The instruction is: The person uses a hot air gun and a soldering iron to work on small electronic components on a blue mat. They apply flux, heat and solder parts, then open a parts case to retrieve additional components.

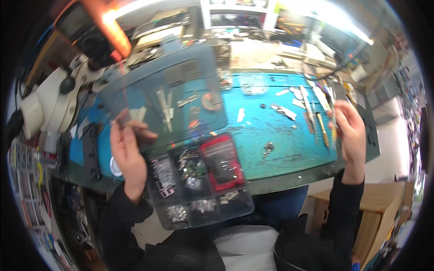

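Observation:
A clear plastic compartment box (185, 203) stands open at the table's front edge, partly overhanging it. Small metal and electronic parts fill its sections, and a red-edged pouch (221, 161) lies in one. My left hand (129, 149) is closed on the left edge of its raised see-through lid (144, 95); the tabletop shows through the plastic. Over at the right of the mat, my right hand (351, 131) is closed around a thin tool (333, 128), upright and blurred, its kind unclear. Beside that hand lies a wooden-handled tool (322, 131).
A blue work mat (285, 153) carries scattered small parts, several slim tools and a small clear tray (253, 84). White microscope parts (49, 108) stand at the left, near a black bar-shaped object (91, 151). A wooden cabinet (379, 203) is at the lower right.

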{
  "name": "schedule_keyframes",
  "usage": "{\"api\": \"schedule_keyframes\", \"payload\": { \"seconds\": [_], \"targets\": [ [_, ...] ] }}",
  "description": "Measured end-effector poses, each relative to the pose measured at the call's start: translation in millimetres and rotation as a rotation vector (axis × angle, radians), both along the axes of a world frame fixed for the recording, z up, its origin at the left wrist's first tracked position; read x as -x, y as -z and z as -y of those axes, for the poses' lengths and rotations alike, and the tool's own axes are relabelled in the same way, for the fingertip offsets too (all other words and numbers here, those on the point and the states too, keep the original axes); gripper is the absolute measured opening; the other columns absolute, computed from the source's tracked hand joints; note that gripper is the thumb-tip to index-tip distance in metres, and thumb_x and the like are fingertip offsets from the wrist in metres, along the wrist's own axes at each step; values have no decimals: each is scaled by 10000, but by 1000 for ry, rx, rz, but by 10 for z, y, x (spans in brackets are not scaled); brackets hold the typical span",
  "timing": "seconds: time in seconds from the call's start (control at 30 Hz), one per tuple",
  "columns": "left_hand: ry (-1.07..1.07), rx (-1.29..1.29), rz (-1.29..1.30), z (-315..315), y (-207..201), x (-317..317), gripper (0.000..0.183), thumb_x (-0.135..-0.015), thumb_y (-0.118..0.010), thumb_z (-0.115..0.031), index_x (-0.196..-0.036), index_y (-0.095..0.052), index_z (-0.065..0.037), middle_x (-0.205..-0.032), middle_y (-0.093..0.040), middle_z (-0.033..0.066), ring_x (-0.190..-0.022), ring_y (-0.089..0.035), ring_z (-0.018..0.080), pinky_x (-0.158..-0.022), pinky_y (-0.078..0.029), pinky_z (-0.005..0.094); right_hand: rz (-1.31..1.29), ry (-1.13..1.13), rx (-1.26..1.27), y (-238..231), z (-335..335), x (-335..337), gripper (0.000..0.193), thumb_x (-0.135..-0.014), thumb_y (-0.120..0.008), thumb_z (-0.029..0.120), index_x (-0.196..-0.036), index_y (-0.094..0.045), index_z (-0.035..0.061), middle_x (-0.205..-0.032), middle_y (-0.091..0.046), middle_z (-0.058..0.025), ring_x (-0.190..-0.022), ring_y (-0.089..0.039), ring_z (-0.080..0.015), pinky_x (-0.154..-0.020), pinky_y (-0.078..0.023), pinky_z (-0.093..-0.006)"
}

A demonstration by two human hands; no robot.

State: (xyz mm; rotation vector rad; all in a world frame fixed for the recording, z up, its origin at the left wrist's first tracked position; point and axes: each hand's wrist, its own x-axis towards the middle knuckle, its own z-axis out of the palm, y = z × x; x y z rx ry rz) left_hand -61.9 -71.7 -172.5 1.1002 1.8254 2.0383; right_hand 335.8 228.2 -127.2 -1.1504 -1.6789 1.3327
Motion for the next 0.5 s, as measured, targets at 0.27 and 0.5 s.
{"api": "schedule_keyframes", "payload": {
  "seconds": [0.27, 0.5],
  "targets": [
    [25, -16, 14, -5, -36, -41, 393, -1194, -410, -191, -1535, -485, -10, -1112, -698, 64, -842, -706, 132, -786, -570, 267, -278, -146, 3, 57, 775, -42, 346, -1082, -657, 148, -1379, -609, -23, -1022, -678, -82, -823, -677, -131, -587, -498, -223],
    [53, -19, 8, -57, -49, -49, 396, -1191, -410, -184, -1543, -485, -19, -1109, -708, 65, -854, -712, 125, -797, -564, 262, -177, -304, -134, -298, 1458, 361, 232, -967, -788, 60, -1137, -670, -45, -924, -701, -139, -736, -727, -202, -674, -595, -291]
  ]
}}
